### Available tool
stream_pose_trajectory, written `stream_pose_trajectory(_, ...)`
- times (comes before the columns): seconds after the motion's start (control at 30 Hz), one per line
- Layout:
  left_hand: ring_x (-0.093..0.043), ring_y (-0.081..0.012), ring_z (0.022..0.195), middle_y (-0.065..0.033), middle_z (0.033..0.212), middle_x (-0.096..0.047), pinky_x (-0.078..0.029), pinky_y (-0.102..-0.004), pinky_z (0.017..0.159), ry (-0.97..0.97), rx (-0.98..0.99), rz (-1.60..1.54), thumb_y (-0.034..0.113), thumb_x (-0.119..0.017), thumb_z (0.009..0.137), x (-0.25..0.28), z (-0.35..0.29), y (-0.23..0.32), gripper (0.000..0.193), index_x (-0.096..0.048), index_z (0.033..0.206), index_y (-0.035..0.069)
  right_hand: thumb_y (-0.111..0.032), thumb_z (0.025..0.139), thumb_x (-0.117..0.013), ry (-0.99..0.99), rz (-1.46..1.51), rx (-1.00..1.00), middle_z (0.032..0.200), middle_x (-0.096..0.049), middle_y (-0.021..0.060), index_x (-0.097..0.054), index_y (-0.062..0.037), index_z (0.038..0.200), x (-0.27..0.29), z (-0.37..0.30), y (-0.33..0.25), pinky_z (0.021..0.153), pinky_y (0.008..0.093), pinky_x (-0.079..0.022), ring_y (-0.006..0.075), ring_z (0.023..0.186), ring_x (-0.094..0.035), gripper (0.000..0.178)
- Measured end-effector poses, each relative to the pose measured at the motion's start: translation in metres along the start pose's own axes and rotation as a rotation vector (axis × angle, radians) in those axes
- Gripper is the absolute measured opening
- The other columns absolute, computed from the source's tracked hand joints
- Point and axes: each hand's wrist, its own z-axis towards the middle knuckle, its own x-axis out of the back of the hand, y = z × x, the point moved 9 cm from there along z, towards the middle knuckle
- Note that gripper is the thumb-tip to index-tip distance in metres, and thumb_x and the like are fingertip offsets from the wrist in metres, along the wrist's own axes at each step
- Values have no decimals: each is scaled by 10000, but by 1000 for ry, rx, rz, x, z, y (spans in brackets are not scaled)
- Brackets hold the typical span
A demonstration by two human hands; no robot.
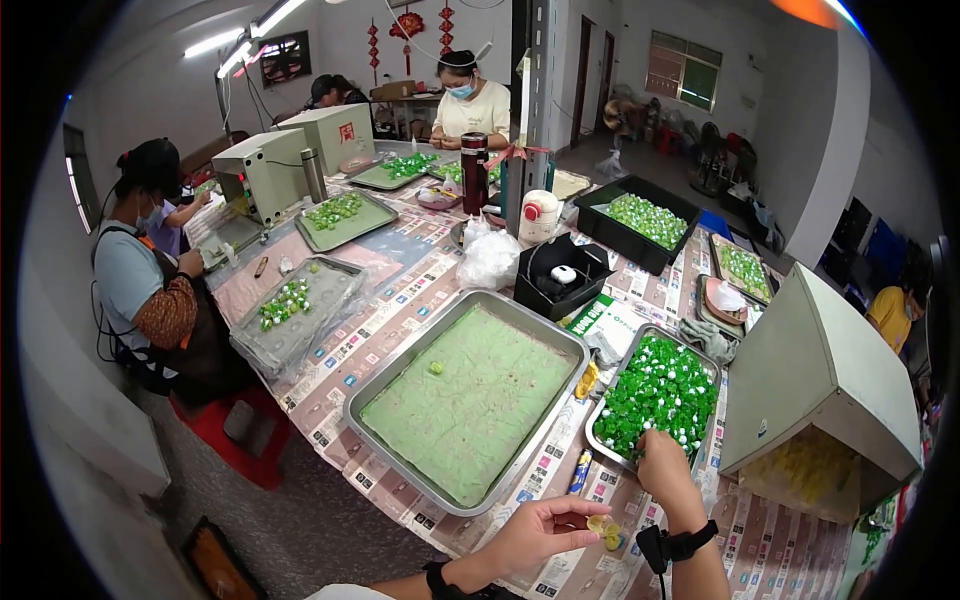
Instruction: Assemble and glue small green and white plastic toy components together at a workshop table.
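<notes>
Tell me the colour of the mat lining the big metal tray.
Pale green mat in the metal tray, clearest in the head view.

Lighting, as I read it from my remote station: bright and even, fed by fluorescent tubes (262, 22) overhead at far left, with daylight from a window (683, 68) well right of those tubes. Glare: the tubes burn out white; an orange flare sits far right of them at the top rim. Shadows: soft, faint beneath the tubes. Distortion: strong fisheye, edges bending, black vignette all around. Focus: sharp centrally, softer toward the rim.
</notes>
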Motion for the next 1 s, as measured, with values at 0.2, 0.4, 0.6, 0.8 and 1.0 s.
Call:
stream_pose_trajectory(0.2,-576,-61,910,-12,1040,-625,-475,-198,824,-1,4,-20,40,-665,848,-3,-7,2,364,-586,1203,31,-22,703,-653,-77,-54,-31,810,-632,189,-670,7,819,-6,-6,8,755,436,-489,369,806,-613,121)
stream_pose_trajectory(0.4,-581,-73,922,-31,1074,-626,-480,-207,845,64,35,-54,-17,-654,837,16,-6,4,373,-573,1200,-4,-10,788,-667,175,513,27,793,-642,140,-683,1,890,86,-49,-48,619,287,-521,224,692,-647,104)
stream_pose_trajectory(0.6,-581,-140,1008,-89,1120,-574,-497,-251,885,-11,-92,17,-88,-641,808,-2,7,24,376,-576,1174,-36,47,793,-676,37,1076,-75,863,-687,111,-676,38,950,102,-105,-55,661,229,-528,127,776,-660,158)
stream_pose_trajectory(0.8,-597,-141,974,-86,1093,-568,-518,-258,869,-70,-101,90,-97,-642,798,-36,14,17,371,-591,1159,-29,76,744,-701,239,764,235,820,-671,119,-653,20,895,115,-125,-64,641,259,-511,185,737,-659,168)
stream_pose_trajectory(1.0,-610,-143,962,-89,1042,-591,-522,-254,860,-19,-92,145,-102,-637,792,-41,11,14,360,-604,1143,-28,41,704,-725,309,611,304,751,-612,82,-636,-26,876,108,-132,-68,577,300,-420,201,650,-573,205)
